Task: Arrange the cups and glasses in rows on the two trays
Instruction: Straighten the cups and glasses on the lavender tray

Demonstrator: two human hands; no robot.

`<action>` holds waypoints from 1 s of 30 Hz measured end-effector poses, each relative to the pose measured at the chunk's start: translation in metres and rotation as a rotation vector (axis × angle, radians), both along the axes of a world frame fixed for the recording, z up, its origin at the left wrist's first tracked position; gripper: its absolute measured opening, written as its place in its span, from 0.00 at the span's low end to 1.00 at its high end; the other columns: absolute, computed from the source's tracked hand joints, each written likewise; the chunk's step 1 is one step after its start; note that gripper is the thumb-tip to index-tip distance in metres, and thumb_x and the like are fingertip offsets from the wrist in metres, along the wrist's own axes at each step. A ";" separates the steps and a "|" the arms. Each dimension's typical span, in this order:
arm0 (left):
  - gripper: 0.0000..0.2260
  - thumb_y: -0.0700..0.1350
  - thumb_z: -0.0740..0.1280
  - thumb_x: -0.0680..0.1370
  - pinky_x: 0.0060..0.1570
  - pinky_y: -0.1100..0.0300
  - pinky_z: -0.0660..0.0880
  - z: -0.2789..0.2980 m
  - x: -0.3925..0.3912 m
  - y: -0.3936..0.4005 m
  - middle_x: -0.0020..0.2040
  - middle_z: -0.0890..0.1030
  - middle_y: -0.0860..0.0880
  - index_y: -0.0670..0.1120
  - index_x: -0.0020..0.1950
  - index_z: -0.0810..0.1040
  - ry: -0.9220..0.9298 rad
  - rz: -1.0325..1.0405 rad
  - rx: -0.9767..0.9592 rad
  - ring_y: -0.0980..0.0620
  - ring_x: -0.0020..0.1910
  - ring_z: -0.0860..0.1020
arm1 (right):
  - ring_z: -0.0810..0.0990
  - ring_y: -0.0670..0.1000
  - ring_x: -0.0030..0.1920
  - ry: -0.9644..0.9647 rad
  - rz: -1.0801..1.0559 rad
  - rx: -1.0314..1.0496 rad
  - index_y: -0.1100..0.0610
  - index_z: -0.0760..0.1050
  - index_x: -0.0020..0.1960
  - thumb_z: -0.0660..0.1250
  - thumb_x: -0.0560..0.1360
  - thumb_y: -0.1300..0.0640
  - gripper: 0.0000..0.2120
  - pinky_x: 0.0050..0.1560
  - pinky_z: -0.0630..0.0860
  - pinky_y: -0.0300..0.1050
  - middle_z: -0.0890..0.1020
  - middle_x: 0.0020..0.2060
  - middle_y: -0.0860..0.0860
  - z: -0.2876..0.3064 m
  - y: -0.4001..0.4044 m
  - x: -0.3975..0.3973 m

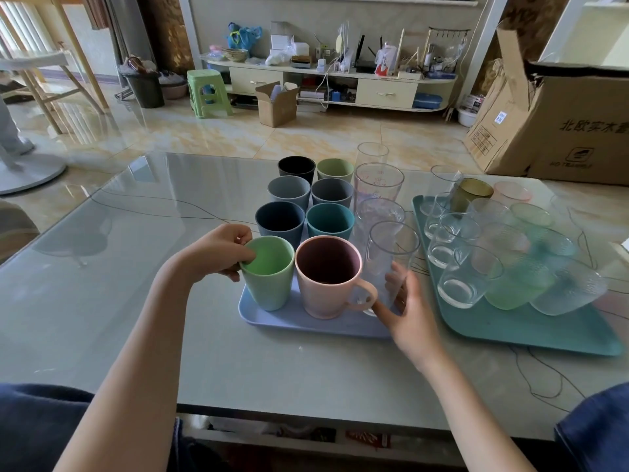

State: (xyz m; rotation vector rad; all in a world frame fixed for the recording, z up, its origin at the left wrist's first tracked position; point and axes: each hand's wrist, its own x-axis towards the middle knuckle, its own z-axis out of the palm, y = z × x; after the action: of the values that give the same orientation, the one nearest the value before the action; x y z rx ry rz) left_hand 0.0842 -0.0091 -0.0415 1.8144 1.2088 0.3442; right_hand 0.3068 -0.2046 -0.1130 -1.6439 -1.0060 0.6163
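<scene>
Left hand [218,250] pinches the green cup's [269,272] rim; right hand [406,311] wraps the upright clear glass [391,257], nearest, just beyond its fingers.

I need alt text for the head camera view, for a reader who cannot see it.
A person's left hand pinches the rim of a green cup and the right hand holds a tall clear glass on a blue tray of cups; glasses fill a teal tray beside it.

Matt plastic cups [279,221] fill the matt blue tray [306,323]; clear glossy glasses [459,281] crowd the teal tray [531,330]; the table [136,267] is glossy.
</scene>
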 end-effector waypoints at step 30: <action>0.13 0.41 0.72 0.72 0.24 0.65 0.71 0.008 -0.018 0.001 0.28 0.66 0.49 0.46 0.34 0.69 -0.048 -0.026 -0.214 0.54 0.24 0.63 | 0.62 0.43 0.72 0.187 0.068 -0.004 0.51 0.56 0.75 0.59 0.76 0.70 0.31 0.74 0.60 0.49 0.63 0.73 0.48 -0.001 -0.005 0.001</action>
State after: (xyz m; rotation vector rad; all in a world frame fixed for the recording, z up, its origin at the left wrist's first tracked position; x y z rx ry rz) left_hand 0.0665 -0.0084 -0.0335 1.6268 1.1428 0.2331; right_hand 0.3075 -0.2091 -0.1140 -1.5298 -0.9265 0.8025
